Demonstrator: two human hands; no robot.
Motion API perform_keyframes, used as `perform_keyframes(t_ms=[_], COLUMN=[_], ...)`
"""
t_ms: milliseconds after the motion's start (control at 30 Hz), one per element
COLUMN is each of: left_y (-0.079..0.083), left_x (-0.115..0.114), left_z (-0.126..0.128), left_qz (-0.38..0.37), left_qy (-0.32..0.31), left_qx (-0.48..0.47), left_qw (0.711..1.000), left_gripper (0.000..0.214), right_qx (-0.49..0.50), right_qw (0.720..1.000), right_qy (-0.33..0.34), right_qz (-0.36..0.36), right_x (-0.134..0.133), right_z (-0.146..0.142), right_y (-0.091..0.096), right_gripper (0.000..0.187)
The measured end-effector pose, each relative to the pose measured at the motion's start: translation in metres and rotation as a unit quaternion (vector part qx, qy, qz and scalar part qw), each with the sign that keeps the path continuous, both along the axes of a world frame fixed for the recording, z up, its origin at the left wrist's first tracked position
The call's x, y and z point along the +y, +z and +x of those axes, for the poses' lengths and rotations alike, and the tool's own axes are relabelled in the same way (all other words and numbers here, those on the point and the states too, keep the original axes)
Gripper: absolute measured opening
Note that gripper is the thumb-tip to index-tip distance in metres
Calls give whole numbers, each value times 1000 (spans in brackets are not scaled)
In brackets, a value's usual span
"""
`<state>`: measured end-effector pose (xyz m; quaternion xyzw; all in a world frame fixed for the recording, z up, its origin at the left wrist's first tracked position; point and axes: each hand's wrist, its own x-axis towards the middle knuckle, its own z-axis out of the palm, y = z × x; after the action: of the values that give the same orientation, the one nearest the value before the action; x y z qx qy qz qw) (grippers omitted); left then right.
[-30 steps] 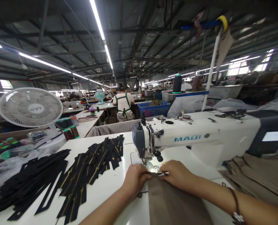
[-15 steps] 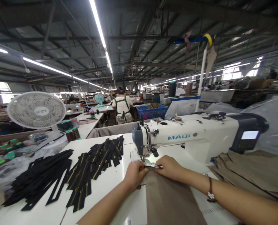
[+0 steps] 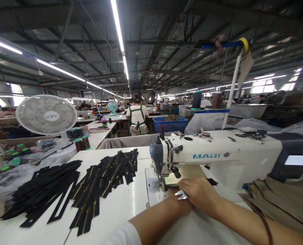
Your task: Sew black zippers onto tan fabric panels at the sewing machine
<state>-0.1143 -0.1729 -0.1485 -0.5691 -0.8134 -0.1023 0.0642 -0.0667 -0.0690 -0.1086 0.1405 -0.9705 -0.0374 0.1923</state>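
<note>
My right hand (image 3: pixel 201 194) rests fingers-down on the bed of the white sewing machine (image 3: pixel 217 154), just right of the presser foot (image 3: pixel 164 183). Its fingers are closed on a small metal tool (image 3: pixel 181 195) whose shiny tips stick out to the left. A tan fabric piece (image 3: pixel 185 172) lies under the machine arm, with a black end (image 3: pixel 212 182) showing behind my knuckles. My left forearm crosses under my right hand. Only the wrist of my left hand (image 3: pixel 178 205) shows, and its fingers are hidden.
Piles of black zipper strips (image 3: pixel 100 180) cover the left of the white table (image 3: pixel 120 211). A white fan (image 3: pixel 46 115) and thread cones (image 3: pixel 83 143) stand at the far left. Folded tan fabric (image 3: pixel 281 200) lies at the right. A person in a green apron (image 3: pixel 137 119) works further back beside a blue crate (image 3: pixel 170 124).
The large brown fabric panel in front of me is no longer seen. My hands have shifted right, and the left one has slid under the right one. The view moved left.
</note>
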Motion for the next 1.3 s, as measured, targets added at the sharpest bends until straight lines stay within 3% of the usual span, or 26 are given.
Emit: perform_keyframes(t_ms=[100,167,200,267,333,400,500,700,833,1000,1167,1300], left_y=[-15,-24,-24,-15,2,17,26,22,19,16,22,25], left_x=[-37,-80,-101,-134,-147,-142,-121,-101,-102,-103,-100,-97], left_z=[-2,2,4,3,-5,-18,-36,-38,-31,-32,-35,-37], left_qz=[19,118,174,209,236,229,187,129,66,63,67,45], left_qy=[-41,-132,-132,-117,-19,38,62,64,79,82,71,81], left_qx=[7,19,7,-18,-38,-38,-20,-6,19,43,12,-13], left_qw=[999,984,976,971,971,972,980,990,994,994,995,996], left_gripper=[39,22,23,22,23,26,26,19,25,28,27,38], right_qx=[27,63,68,26,-23,-43,-55,-54,-13,11,21,18], right_qw=[999,997,996,997,998,997,997,998,994,987,984,981], right_qy=[13,38,49,70,63,64,51,34,40,25,16,16], right_qz=[-13,-31,-30,-3,19,10,-5,-23,-102,-159,-176,-191], right_x=[23,30,28,17,2,-8,-10,-2,-5,-9,-10,-7], right_z=[11,16,15,7,-8,-24,-40,-28,-17,-19,-24,-31], right_y=[-30,-46,-50,-49,-39,-28,-18,-26,-37,-46,-45,-50], right_gripper=[23,29,31,28,21,18,17,19,25,23,18,18])
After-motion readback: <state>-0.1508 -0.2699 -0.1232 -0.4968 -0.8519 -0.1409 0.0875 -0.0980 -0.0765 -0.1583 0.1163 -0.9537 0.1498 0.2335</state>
